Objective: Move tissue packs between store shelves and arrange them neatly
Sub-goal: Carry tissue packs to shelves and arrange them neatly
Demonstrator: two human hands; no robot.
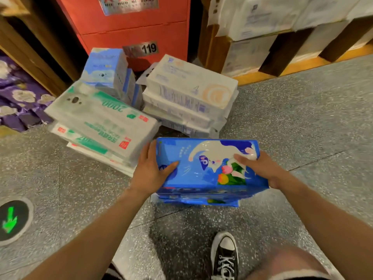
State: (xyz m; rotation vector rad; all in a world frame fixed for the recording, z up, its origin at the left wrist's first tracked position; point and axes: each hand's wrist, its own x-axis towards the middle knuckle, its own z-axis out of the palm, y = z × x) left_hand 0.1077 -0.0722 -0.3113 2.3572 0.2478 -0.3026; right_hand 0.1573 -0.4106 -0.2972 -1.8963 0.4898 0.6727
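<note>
- Arrow sticker (12, 220): round, dark, green arrow; on the floor (302, 128), near left.
- Left shelf (30, 63): wooden, low, far left edge.
- Purple packs (18, 98): on the left shelf, at floor level.
- Green packs (101, 118): white wrap with green print; flat stack on the floor, left of centre, the upper ones skewed.
- Pale blue packs (105, 69): on end behind the green packs, in front of the cabinet; contact with it cannot be told.
- Cabinet (131, 27): red, far centre, with a metal plate (148, 48) reading 119.
- White packs (189, 91): flat stack on the floor, right of the pale blue packs, far side of the blue packs.
- Left hand (149, 170): grips the left end of the blue packs, thumb on the top face, fingers curled over the left edge.
- Blue packs (201, 168): short stack at centre, near side of the green and white stacks; cat and tulips printed on top; held between both hands; whether it touches the floor cannot be told.
- Right hand (262, 168): grips the right end, thumb on top, fingers round the edge and hidden below.
- Shoe (225, 255): black with a white toe, on the floor near the bottom edge.
- Right shelf (272, 65): wooden, far right, holding pale boxes (262, 17); print blurred.
</note>
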